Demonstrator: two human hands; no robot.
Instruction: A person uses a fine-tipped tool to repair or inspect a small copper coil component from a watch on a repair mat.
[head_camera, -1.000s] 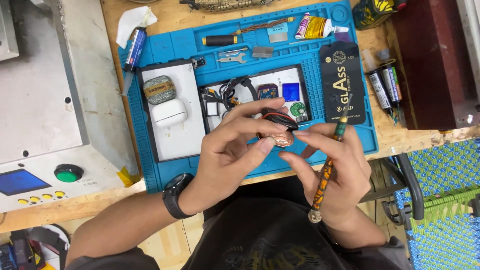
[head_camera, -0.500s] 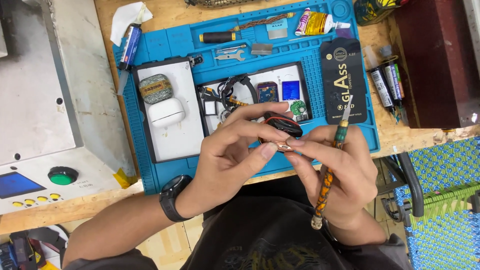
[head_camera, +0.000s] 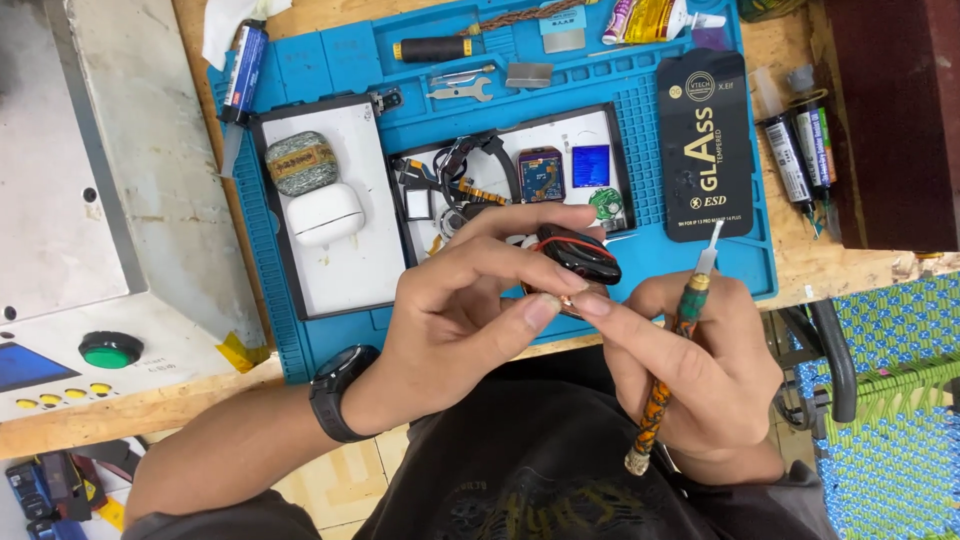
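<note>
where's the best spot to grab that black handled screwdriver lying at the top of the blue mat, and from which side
Grip the black handle, its thick, round part, rather than the thin shaft. The screwdriver lies flat and crosswise on the blue mat, with bare mat before and behind the handle, so probably come straight down from above, fingers closing across its width. Both the left hand and right hand look occupied.

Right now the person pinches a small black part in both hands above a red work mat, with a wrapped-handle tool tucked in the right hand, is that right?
Not quite: the work mat is blue, not red, as the head view shows. The rest holds: left hand and right hand pinch the small black part, and the wrapped-handle tool sits in the right hand.
</note>
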